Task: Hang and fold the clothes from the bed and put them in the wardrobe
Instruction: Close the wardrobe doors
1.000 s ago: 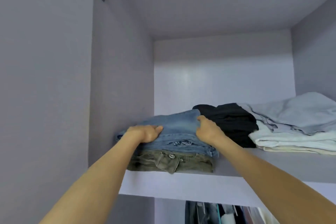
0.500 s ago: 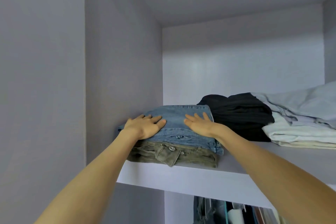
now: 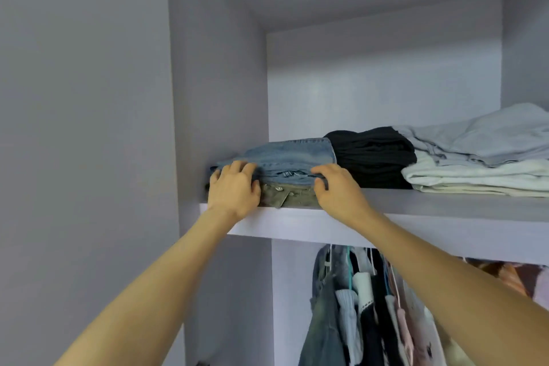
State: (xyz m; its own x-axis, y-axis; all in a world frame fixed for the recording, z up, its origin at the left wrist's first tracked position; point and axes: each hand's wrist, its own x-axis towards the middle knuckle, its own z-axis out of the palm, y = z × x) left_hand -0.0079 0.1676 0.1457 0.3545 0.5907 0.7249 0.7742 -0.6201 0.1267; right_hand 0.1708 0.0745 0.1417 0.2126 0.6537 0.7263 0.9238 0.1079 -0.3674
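Lilac wardrobe (image 3: 219,74) panels enclose an upper shelf (image 3: 416,205), and both hands work at its near left corner.

**Grip state.** The left hand (image 3: 234,190) has its fingers curled over the near left edge of the folded blue jeans (image 3: 291,154). The right hand (image 3: 338,190) hooks its fingers over the near right edge of the same garment. Whether the thumbs reach under the denim cannot be told, as the hands hide that area.

**Position of the garment.** The folded blue jeans lie on top of a folded olive garment (image 3: 297,196), forming a two-layer stack against the left wall. The stack's front edge sits close to the shelf lip.

**Appearance.** The denim is faded light blue, with darker seams. Its near edge shows several uneven layers and a small gap between folds, so the fold is not fully flat. The olive garment shows a metal button and a flap at the front.

**Hazards, judged from this position.**
- Pulling toward the near side can drag the stack over the lip, because it sits close to the edge.
- Pushing only the top layer can slide it off the olive garment and open the fold.
- Sideways pressure to the right can crowd the black garment (image 3: 371,157), which touches the jeans.

**Surroundings.** Right of the black garment lies a pale folded pile (image 3: 475,166). Hanging clothes (image 3: 356,306) fill the space below the shelf.
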